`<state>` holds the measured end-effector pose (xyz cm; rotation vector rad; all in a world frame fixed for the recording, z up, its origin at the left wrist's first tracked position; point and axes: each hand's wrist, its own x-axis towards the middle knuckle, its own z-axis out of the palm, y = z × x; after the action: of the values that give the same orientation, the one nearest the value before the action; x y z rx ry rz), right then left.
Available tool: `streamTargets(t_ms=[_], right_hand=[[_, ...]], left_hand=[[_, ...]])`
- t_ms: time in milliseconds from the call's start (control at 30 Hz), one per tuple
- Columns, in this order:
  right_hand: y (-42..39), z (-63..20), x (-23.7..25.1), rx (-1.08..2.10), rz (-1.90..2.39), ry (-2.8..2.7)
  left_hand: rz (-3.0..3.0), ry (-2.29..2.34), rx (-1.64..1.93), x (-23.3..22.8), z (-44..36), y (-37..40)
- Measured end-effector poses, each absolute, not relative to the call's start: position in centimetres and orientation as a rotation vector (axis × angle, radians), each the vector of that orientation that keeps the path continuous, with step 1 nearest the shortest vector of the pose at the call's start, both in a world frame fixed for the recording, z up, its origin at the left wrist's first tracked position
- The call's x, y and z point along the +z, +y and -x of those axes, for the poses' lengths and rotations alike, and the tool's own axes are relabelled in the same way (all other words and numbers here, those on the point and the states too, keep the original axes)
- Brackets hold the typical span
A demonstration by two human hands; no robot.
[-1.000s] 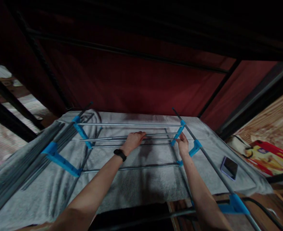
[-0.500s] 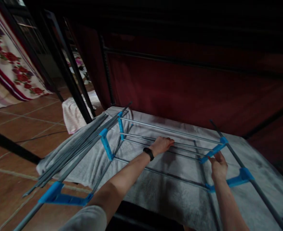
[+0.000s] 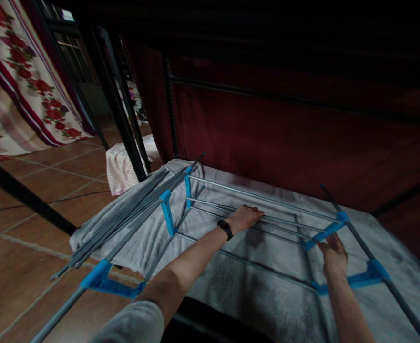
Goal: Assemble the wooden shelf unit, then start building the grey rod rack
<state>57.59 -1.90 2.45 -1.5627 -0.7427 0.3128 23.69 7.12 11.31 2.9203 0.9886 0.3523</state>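
A rack frame of grey metal rods (image 3: 252, 195) and blue plastic connectors (image 3: 167, 218) lies on a grey towel (image 3: 252, 290) spread over a low surface. My left hand (image 3: 244, 218), with a black band on the wrist, lies palm down on two of the middle rods. My right hand (image 3: 333, 255) sits between two blue connectors (image 3: 360, 278) at the frame's right side, fingers loosely apart, close to one connector (image 3: 322, 233); I cannot tell if it touches it.
A bundle of loose grey rods (image 3: 124, 209) lies on the towel's left edge. Dark red fabric and black bars (image 3: 267, 95) rise behind. Tiled floor (image 3: 27, 228), a floral curtain (image 3: 20, 85) and a pale cloth (image 3: 122, 164) are at the left.
The view has swung to the left, bringing the floor and curtain in and losing the phone at the right. My hands stay on the frame; the right one has drawn back slightly from the connector.
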Motion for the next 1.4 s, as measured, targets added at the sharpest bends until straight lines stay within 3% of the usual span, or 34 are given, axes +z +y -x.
streamTargets(t_ms=[267,400,733,1067,1233,1400], right_hand=[[-3.0,-53.6,1.8,0.25,1.694,-0.721],[-3.6,-48.3,2.4,0.044,1.638,-1.113],[-0.3,-36.1,6.3,0.033,1.313,-1.842],[3.5,-29.7,9.2,-0.18,1.44,-2.366],[4.9,-29.2,10.8,-0.164,1.492,-2.454],[5.4,-29.4,11.0,-0.129,1.482,-2.442]], left_hand=[[-2.827,1.394,0.456,10.2,-17.5,6.5],[-2.716,1.64,0.529,9.6,-13.9,5.2],[-2.531,1.958,0.776,8.7,-9.7,4.4],[-2.352,2.008,1.117,8.8,-9.8,3.5],[-1.727,2.032,1.654,7.3,-8.5,4.5],[-0.784,1.719,2.024,6.1,-6.2,8.1]])
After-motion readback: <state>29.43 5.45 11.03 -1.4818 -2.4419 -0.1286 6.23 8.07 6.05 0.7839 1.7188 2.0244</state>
